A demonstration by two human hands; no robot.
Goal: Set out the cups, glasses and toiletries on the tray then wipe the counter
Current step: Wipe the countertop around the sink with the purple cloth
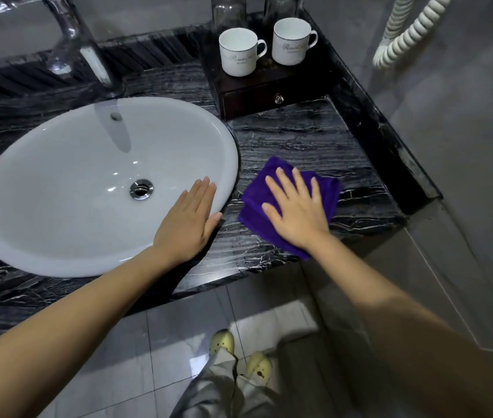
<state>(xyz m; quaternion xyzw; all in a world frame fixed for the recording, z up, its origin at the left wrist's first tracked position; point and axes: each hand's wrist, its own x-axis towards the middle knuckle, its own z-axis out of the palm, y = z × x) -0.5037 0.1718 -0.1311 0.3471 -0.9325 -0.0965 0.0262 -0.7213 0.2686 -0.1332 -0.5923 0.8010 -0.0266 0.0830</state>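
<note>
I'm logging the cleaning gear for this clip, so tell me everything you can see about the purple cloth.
The purple cloth is a deep violet, soft-looking fabric like microfibre, folded into a rough square with layered edges showing. It lies flat on the black marbled counter, right of the white sink and not touching its rim. The right hand presses on it, palm down, fingers spread, covering its middle. Its near corner reaches the counter's front edge.

Stone, porcelain, cloth and chrome

The desk (299, 140) is dark veined stone, polished; the sink (58, 182) glossy white ceramic with a chrome drain (141, 189); the purple cloth (257, 203) soft and matt; two cups (240, 52) glazed white on a dark wooden tray (257, 89).
</note>
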